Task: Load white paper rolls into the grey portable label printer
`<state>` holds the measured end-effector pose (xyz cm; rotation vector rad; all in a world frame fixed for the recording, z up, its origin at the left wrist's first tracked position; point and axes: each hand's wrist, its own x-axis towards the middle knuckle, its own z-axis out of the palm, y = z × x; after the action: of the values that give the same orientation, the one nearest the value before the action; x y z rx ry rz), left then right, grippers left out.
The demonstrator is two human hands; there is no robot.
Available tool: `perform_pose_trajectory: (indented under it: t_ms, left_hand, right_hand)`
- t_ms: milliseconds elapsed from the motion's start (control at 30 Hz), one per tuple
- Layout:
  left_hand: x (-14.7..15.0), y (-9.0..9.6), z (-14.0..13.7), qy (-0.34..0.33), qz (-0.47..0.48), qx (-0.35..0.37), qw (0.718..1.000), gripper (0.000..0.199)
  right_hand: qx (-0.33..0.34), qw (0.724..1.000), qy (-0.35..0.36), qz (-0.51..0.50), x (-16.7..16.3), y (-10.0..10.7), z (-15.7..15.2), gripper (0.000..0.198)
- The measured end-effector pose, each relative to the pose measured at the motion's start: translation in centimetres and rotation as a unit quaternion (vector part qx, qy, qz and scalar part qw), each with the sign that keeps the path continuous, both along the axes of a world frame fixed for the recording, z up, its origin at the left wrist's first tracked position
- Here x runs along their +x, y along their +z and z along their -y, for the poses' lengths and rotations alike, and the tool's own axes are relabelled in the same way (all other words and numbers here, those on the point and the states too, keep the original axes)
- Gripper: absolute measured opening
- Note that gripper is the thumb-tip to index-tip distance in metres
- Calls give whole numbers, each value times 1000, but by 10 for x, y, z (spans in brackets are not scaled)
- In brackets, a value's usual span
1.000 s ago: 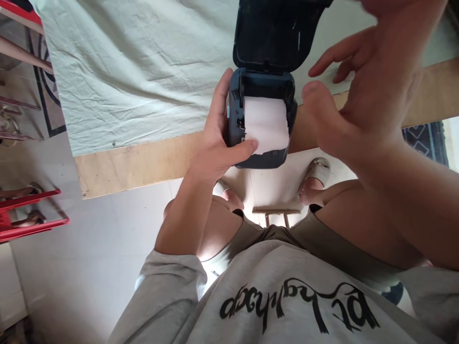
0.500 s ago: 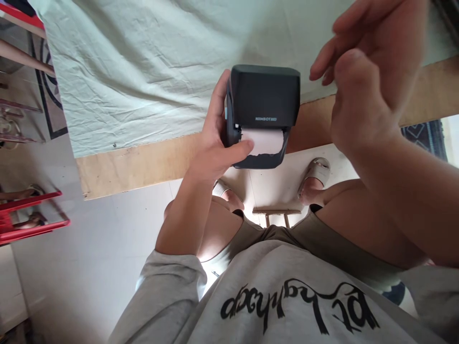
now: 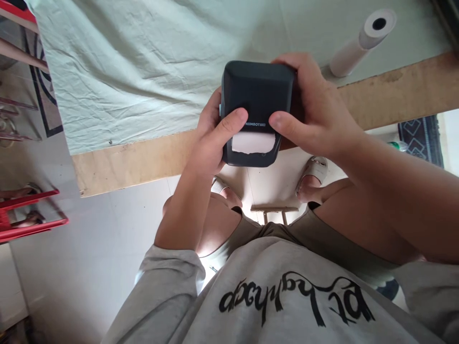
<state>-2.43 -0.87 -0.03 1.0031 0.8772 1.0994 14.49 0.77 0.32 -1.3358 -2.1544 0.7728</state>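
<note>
Both hands hold a black label printer [image 3: 256, 91] marked NIIMBOT, just over the table's front edge. My left hand [image 3: 215, 134] wraps its left side, with the thumb on the front by the lettering. On the other side, my right hand [image 3: 315, 110] grips it, its thumb pressing the cover's lower right part. White paper [image 3: 254, 142] with a ragged edge comes out of the slot below the cover. The cover looks closed down over the body. Fingers behind the printer are mostly hidden.
Two white paper rolls [image 3: 349, 57] seem to stand end to end on the pale green cloth [image 3: 143, 62], right of the printer. A bare wooden table edge [image 3: 136, 165] runs along the front. Red metal or plastic frames [image 3: 36, 229] are at the left.
My right hand has come down from the upper right and taken hold of the printer. The raised cover is now pressed down, and the paper rolls behind that hand have come into view.
</note>
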Motion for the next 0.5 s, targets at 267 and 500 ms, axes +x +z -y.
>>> perform_pose_trajectory:
  t_ms: [267,500]
  left_hand:
    - [-1,-5,-2,-30,23,55,998,30]
    - [3,-3,5,-12,63,79,995,38]
  right_hand:
    - [-12,990,48,-135,4,-7,1,67]
    - [-9,981,78,-176,1,-5,1,71]
